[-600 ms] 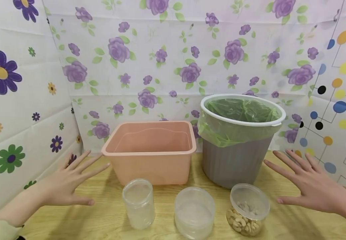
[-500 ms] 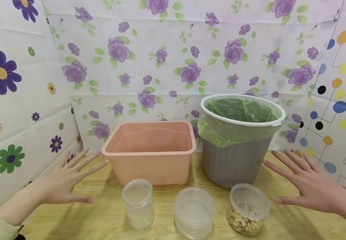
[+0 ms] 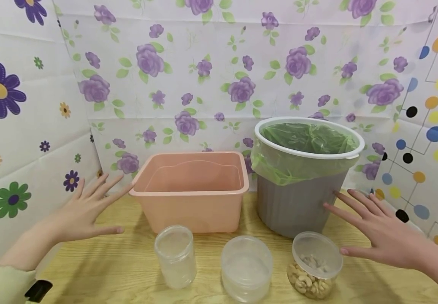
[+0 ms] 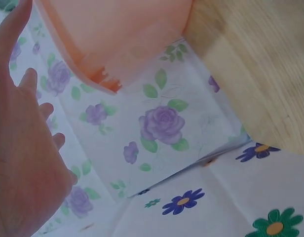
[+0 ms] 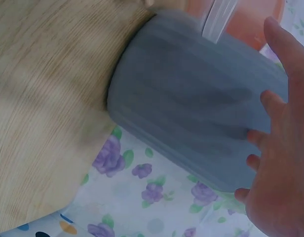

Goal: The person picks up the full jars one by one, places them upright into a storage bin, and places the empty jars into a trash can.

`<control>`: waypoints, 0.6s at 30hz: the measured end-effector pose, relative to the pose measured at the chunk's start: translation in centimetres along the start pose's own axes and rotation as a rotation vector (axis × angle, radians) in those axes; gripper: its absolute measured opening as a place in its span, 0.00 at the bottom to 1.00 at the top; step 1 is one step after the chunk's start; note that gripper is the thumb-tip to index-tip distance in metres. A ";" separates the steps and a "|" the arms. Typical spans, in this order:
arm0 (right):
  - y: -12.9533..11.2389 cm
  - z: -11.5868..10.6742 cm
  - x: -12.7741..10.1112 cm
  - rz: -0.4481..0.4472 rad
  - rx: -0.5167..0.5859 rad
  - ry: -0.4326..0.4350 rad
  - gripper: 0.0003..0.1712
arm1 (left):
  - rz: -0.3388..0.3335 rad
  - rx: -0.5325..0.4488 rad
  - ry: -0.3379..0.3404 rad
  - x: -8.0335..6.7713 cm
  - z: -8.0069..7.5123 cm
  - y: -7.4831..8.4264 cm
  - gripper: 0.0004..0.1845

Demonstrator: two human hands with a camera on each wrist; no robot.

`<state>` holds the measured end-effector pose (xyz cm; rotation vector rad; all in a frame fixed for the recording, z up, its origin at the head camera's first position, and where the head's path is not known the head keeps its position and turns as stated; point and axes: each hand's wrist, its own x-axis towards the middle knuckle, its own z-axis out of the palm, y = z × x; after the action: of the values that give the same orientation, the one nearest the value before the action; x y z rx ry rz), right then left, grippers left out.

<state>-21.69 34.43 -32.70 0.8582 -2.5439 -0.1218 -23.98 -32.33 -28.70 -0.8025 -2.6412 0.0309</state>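
Note:
My left hand (image 3: pixel 84 213) is spread with nothing in it, left of the pink plastic basin (image 3: pixel 192 213); its index fingertip overlaps the basin's rim in the head view, and contact cannot be told. On the right, my right hand (image 3: pixel 380 236) is spread too, holding nothing, beside the grey trash bin (image 3: pixel 295 207) and a clear jar of cashews (image 3: pixel 312 283) with a translucent lid. A tall clear jar (image 3: pixel 176 259) stands in front of the basin. Between the two jars sits a low round clear container (image 3: pixel 246 270). Both look to have nothing inside.
A green bag (image 3: pixel 310 137) lines the bin and folds over its white rim. Everything stands on a wood-grain table (image 3: pixel 124 270). Floral sheets (image 3: pixel 204 93) rise behind it, with patterned sheets at both sides.
Both hands, still spread, have shifted: the left rises slightly toward the basin's rim, the right moves left toward the bin and cashew jar. The view has shifted slightly. The containers stay put.

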 end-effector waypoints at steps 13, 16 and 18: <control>-0.8 0.0 -0.2 0.044 0.032 -0.006 0.52 | -0.125 -0.262 -0.017 1.8 0.2 -0.3 0.49; -0.7 0.1 -0.3 0.029 0.027 0.012 0.53 | -0.129 -0.347 -0.014 2.3 0.5 -0.5 0.48; -0.7 0.1 -0.3 0.015 0.028 0.022 0.53 | -0.134 -0.391 -0.019 2.5 0.8 -0.6 0.47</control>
<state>-21.16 33.99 -33.10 0.8468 -2.5361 -0.0717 -26.49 -31.41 -28.45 -0.7395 -2.7506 -0.5303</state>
